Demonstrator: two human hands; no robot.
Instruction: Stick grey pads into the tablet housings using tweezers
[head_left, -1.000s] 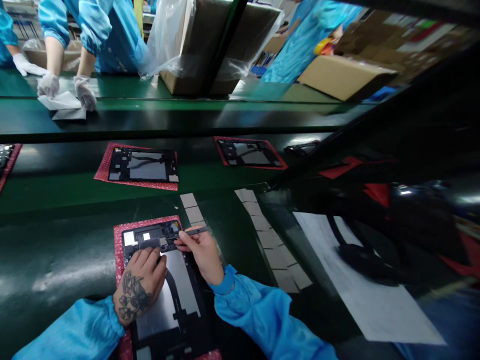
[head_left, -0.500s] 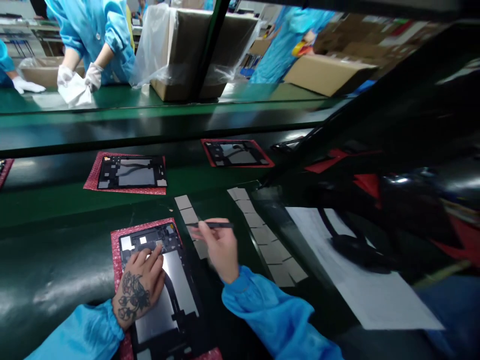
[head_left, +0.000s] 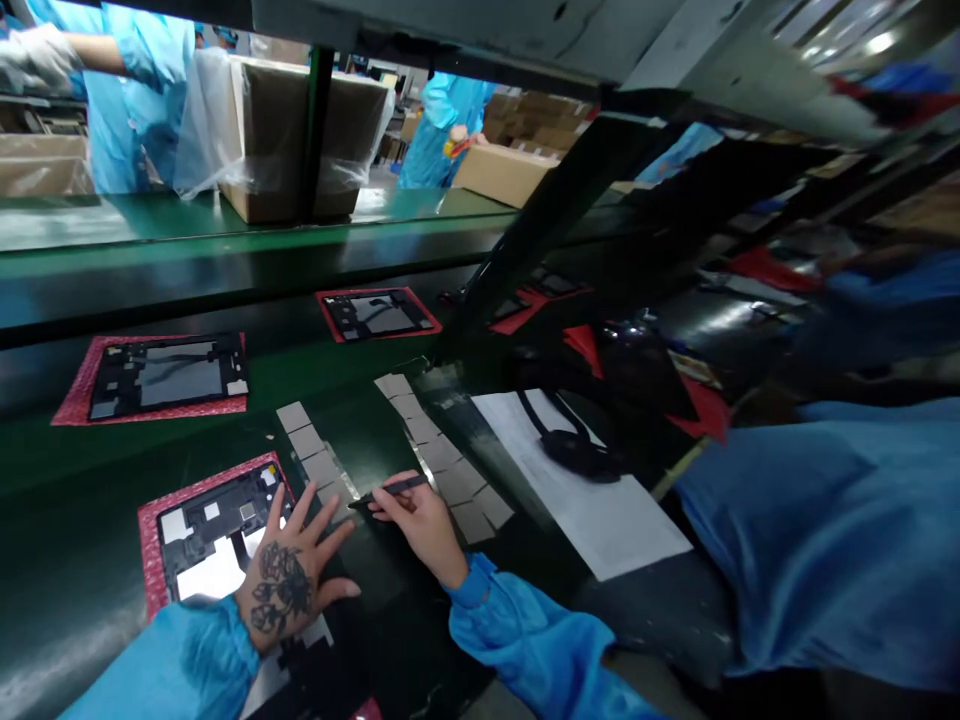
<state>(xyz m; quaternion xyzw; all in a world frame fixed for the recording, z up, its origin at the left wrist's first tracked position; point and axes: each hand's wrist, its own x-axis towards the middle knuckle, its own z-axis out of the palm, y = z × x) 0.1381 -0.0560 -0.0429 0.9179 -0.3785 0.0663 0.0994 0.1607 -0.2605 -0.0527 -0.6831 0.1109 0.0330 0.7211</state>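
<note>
My left hand (head_left: 289, 575), fingers spread, is over an opened tablet (head_left: 199, 535) that lies on pink bubble wrap (head_left: 151, 560). The hand and sleeve hide part of the tablet's inside. Between the fingers of my right hand (head_left: 424, 528) is a slim black pair of tweezers (head_left: 405, 485). Their tip points left, close to the lower end of a strip of grey square pads (head_left: 307, 440). To the right of that hand, a second strip of grey pads (head_left: 439, 455) runs down the green surface.
Two more opened tablets, one on the left (head_left: 180, 375) and one farther back (head_left: 379, 312), lie on pink wrap. A dark post (head_left: 525, 235) slants up beyond my right hand. White paper (head_left: 615, 530) carries a black object. Co-workers in blue stand around.
My left hand has lifted its fingers from the tablet and spread them. The tweezers have come down near the pad strip's end. The view has swung right.
</note>
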